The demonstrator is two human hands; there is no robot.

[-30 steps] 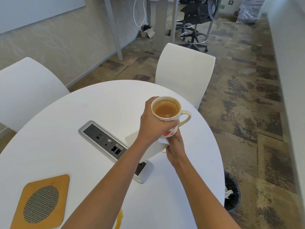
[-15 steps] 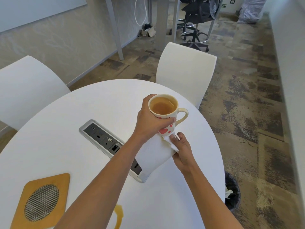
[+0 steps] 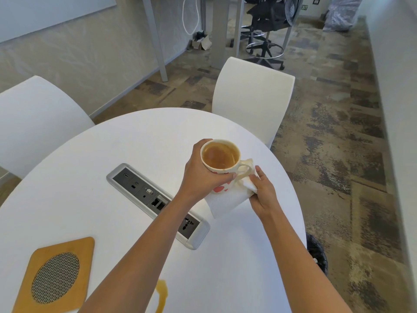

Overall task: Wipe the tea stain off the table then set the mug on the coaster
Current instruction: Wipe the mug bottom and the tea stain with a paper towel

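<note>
The left hand [image 3: 203,175] wrapped its grip around a cream ceramic mug [image 3: 222,163] with red hearts, full of tea, held above the round white table [image 3: 90,159]. The right hand [image 3: 262,190] pinched a soft white paper napkin [image 3: 228,199] just beside the handle, its fingers closed on a fold. Near the front edge lay a curved amber tea stain [image 3: 162,292]. The square wooden coaster [image 3: 56,274], with an oval mesh centre, sat well apart at the left.
</note>
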